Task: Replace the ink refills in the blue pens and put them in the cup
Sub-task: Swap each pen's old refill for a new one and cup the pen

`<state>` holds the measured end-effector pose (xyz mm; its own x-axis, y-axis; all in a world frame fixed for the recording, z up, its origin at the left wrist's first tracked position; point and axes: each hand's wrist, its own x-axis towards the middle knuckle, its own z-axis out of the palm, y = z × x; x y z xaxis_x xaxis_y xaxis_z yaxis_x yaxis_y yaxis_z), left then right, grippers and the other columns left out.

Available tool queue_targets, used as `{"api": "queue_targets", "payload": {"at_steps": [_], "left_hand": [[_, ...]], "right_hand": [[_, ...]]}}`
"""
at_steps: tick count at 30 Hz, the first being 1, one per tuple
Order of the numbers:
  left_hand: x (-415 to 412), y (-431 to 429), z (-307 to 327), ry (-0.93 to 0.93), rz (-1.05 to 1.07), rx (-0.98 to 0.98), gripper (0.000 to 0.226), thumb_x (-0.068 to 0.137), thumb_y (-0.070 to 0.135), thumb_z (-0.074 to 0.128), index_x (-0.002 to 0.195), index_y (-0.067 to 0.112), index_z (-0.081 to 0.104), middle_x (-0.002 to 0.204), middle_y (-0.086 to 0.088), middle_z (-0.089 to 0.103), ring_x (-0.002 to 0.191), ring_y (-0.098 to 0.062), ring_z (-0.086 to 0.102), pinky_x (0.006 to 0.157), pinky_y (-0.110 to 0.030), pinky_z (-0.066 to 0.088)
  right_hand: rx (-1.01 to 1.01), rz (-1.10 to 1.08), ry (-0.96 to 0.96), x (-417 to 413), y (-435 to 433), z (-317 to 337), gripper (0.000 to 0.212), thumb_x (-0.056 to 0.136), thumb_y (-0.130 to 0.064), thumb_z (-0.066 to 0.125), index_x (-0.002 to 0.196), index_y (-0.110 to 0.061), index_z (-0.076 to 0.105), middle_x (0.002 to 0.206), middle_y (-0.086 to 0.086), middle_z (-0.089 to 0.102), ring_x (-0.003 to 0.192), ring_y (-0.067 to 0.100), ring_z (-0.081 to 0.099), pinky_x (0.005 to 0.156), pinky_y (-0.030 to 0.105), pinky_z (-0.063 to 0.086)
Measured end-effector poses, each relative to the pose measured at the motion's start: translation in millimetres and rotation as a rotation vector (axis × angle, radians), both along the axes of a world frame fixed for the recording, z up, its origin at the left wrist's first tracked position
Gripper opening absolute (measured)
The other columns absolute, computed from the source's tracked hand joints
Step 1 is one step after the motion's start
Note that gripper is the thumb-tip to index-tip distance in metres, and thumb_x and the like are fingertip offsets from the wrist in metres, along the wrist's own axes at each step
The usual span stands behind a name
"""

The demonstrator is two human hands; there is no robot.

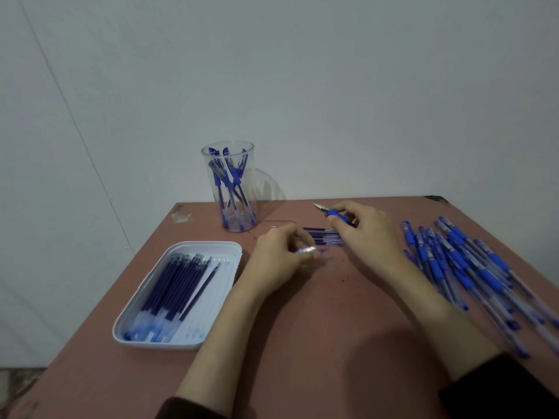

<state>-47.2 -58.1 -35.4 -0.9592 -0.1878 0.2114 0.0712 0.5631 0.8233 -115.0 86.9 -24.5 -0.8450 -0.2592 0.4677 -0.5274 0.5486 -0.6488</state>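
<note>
One clear cup [231, 189] at the far side of the desk [302, 328], with roughly seven or eight blue pens inside, overlapping too much for a firm count. One white tray [230, 252] at the near left, with about a dozen dark refills [175, 282], one of them lying slantwise apart from the row. One heap of capped blue pens [465, 267] at the right, perhaps twenty or more, blurred. About four loose refills [325, 237] between two hands. One pen [332, 212] in the right hand [366, 234], one small piece in the left hand [278, 258].
</note>
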Motion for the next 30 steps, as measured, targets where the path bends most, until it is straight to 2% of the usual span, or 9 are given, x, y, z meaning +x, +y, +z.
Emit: {"api": "queue_targets", "payload": {"at_steps": [2, 5, 9, 14, 18, 23, 27, 29, 30], "left_hand": [[-1.7, -2.0, 2.1, 0.094, 0.127, 0.107, 0.014, 0.077, 0.011, 0.077, 0.081, 0.019, 0.065, 0.065, 0.01, 0.059, 0.052, 0.006, 0.053, 0.052, -0.005, 0.038], [-2.6, -3.8, 3.9, 0.153, 0.199, 0.143, 0.015, 0.078, 0.011, 0.076, 0.09, 0.017, 0.071, 0.071, 0.01, 0.064, 0.061, 0.004, 0.056, 0.058, -0.004, 0.042], [-3.7, -5.9, 2.5, 0.164, 0.213, 0.15, 0.015, 0.078, 0.009, 0.075, 0.089, 0.019, 0.072, 0.076, 0.009, 0.068, 0.068, 0.002, 0.06, 0.066, -0.006, 0.046], [-4.6, -6.3, 2.1, 0.175, 0.215, 0.144, 0.017, 0.078, 0.009, 0.075, 0.093, 0.017, 0.074, 0.086, 0.003, 0.073, 0.081, -0.01, 0.067, 0.079, -0.023, 0.052], [-4.2, -4.4, 2.3, 0.16, 0.168, 0.144, 0.018, 0.077, 0.009, 0.076, 0.093, 0.017, 0.075, 0.08, 0.007, 0.07, 0.076, -0.004, 0.063, 0.076, -0.017, 0.049], [-2.5, -2.4, 0.5, 0.152, 0.109, 0.161, 0.019, 0.077, 0.01, 0.076, 0.094, 0.018, 0.074, 0.079, 0.009, 0.07, 0.071, -0.001, 0.063, 0.064, -0.011, 0.048], [-3.8, -2.7, 1.3, 0.202, 0.136, 0.215, 0.026, 0.072, 0.011, 0.081, 0.085, 0.029, 0.068, 0.085, -0.001, 0.072, 0.08, -0.016, 0.067, 0.075, -0.028, 0.055], [-3.1, -1.5, 2.9, 0.226, 0.126, 0.293, 0.028, 0.071, 0.008, 0.081, 0.082, 0.029, 0.066, 0.084, -0.005, 0.071, 0.076, -0.017, 0.066, 0.075, -0.031, 0.055], [-1.9, -0.1, 3.7, 0.238, 0.103, 0.337, 0.026, 0.072, 0.006, 0.08, 0.081, 0.026, 0.066, 0.082, -0.005, 0.071, 0.074, -0.014, 0.065, 0.073, -0.028, 0.055]], "right_hand": [[0.04, 0.019, 0.035, 1.3, 1.0, 2.1, 0.014, 0.087, -0.02, 0.058, 0.093, -0.026, 0.069, 0.068, -0.017, 0.056, 0.068, 0.007, 0.051, 0.067, 0.029, 0.038], [0.131, 0.067, 0.129, 1.3, 2.6, 3.2, 0.015, 0.084, -0.016, 0.059, 0.092, -0.024, 0.069, 0.08, -0.017, 0.058, 0.082, 0.012, 0.052, 0.076, 0.032, 0.04], [0.189, 0.081, 0.162, 1.6, 2.9, 1.7, 0.015, 0.083, -0.018, 0.059, 0.092, -0.026, 0.069, 0.084, -0.009, 0.062, 0.084, 0.011, 0.048, 0.082, 0.034, 0.039], [0.232, 0.068, 0.172, 1.4, 2.5, 2.4, 0.017, 0.082, -0.019, 0.061, 0.093, -0.027, 0.07, 0.083, -0.009, 0.061, 0.082, 0.01, 0.044, 0.082, 0.034, 0.036], [0.282, 0.074, 0.164, 3.0, 1.9, 2.3, 0.019, 0.084, -0.023, 0.058, 0.097, -0.029, 0.071, 0.084, -0.01, 0.059, 0.085, 0.01, 0.045, 0.081, 0.03, 0.032], [0.259, 0.147, 0.109, 6.5, -1.7, 0.0, 0.02, 0.085, -0.022, 0.059, 0.1, -0.027, 0.071, 0.089, -0.007, 0.063, 0.09, 0.012, 0.05, 0.077, 0.027, 0.037], [0.13, 0.183, 0.037, 8.1, -1.8, 1.4, 0.017, 0.084, -0.02, 0.061, 0.096, -0.029, 0.068, 0.084, -0.009, 0.062, 0.086, 0.01, 0.054, 0.076, 0.027, 0.043], [0.043, 0.214, 0.002, 9.6, -2.8, 2.5, 0.006, 0.086, -0.029, 0.062, 0.085, -0.033, 0.066, 0.078, -0.011, 0.063, 0.085, 0.011, 0.056, 0.075, 0.028, 0.044], [0.01, 0.226, -0.016, 10.9, -4.1, 2.5, 0.008, 0.085, -0.04, 0.061, 0.081, -0.035, 0.066, 0.075, -0.011, 0.064, 0.084, 0.01, 0.057, 0.075, 0.028, 0.044]]}}
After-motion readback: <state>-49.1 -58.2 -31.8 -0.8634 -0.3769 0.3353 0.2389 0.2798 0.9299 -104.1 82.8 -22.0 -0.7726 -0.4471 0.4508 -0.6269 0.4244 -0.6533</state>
